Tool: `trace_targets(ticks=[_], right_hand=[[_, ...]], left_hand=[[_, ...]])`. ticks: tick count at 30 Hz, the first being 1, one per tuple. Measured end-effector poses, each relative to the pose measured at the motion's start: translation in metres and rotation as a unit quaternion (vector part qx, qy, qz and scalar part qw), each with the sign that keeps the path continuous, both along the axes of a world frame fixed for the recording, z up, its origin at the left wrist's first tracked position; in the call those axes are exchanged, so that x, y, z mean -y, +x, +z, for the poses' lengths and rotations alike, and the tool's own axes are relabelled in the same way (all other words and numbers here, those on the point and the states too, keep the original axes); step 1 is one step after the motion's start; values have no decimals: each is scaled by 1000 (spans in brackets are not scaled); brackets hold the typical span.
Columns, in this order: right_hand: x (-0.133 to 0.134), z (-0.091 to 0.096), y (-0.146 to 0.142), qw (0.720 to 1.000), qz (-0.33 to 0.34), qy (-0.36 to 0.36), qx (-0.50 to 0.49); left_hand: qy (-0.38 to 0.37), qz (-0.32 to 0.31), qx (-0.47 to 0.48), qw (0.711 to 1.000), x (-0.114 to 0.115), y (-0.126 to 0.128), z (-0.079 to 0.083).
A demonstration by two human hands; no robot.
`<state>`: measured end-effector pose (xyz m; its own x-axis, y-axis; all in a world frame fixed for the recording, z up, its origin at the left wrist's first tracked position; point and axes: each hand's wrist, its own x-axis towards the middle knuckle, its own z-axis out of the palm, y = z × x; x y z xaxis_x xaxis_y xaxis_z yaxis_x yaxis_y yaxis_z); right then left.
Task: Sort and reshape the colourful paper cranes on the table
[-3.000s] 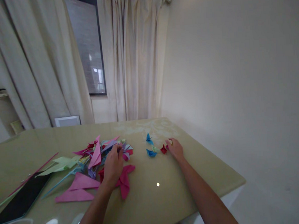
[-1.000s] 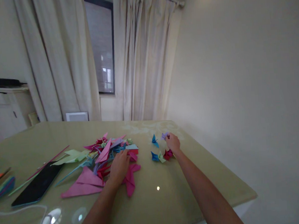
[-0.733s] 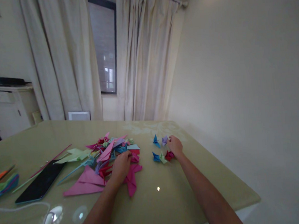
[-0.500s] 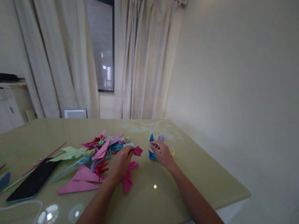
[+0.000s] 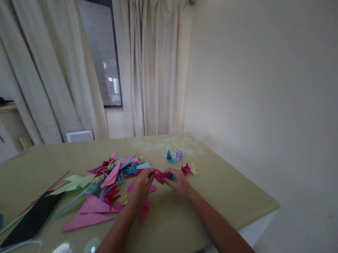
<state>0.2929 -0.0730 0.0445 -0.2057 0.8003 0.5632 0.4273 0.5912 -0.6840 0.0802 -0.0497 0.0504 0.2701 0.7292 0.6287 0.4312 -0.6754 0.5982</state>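
My left hand [image 5: 140, 189] and my right hand [image 5: 178, 183] meet over the glossy table [image 5: 176, 226], both pinching a small folded magenta paper piece [image 5: 160, 176]. Just left lies a pile of coloured folded papers [image 5: 117, 172], with large pink triangles [image 5: 86, 211] at its near side. Beyond my right hand stand small paper cranes: a blue crane [image 5: 169, 156], a lilac crane [image 5: 179, 155], a red crane [image 5: 185, 169] and a yellow crane [image 5: 193, 170].
A black tablet [image 5: 31, 223] and long paper strips [image 5: 43, 193] lie at the left, with a white cable [image 5: 15, 247] near the front edge. The table's right corner [image 5: 274, 204] drops off beside the wall. Curtains and a window stand behind.
My right hand left the small cranes and came back toward me. My left hand lifted a magenta piece from the pile, and both hands now hold it together.
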Motion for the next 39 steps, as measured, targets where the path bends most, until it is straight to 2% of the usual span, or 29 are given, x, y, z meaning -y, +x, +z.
trace_targets(ticks=[2, 4, 5, 7, 8, 11, 14, 16, 20, 23, 25, 27, 30, 32, 36, 39], right_hand=[[-6, -1, 7, 997, -66, 40, 9], [-17, 3, 24, 980, -185, 68, 12], [-24, 8, 35, 966, -251, 66, 12], [-41, 18, 63, 933, -359, 12, 29], [-49, 23, 77, 923, -382, -8, 35], [-71, 31, 111, 900, -428, -59, 57], [-81, 28, 128, 886, -444, -104, 81], [-80, 23, 128, 883, -445, -118, 92], [-65, 13, 109, 878, -460, -91, 89], [-49, 10, 75, 905, -417, -3, 81], [-38, 9, 46, 936, -323, 119, 79], [-27, 6, 16, 948, -244, 173, 110], [-14, -3, -20, 954, -178, 171, 173], [-8, -9, -33, 953, -140, 158, 218], [0, -16, -41, 946, -101, 148, 270], [0, -16, -42, 943, -100, 151, 278]], left_hand=[[-9, 67, -29, 997, -1, -3, 1], [-12, 158, -109, 981, -1, -9, 1], [-14, 201, -161, 966, -1, -12, 0], [-29, 260, -256, 931, 0, -19, -4], [-41, 271, -290, 917, 0, -21, -7], [-86, 259, -335, 902, -3, -26, -14], [-109, 230, -329, 909, -9, -29, -16], [-101, 219, -318, 917, -13, -33, -15], [-49, 262, -299, 916, -23, -43, -15], [-28, 245, -295, 923, -31, -48, -21], [-42, 214, -311, 925, -35, -47, -25], [-57, 193, -330, 922, -37, -47, -29], [-56, 180, -334, 923, -38, -47, -31], [-40, 178, -323, 929, -37, -49, -31], [-24, 193, -310, 931, -36, -51, -29], [-52, 247, -306, 918, -38, -50, -30]])
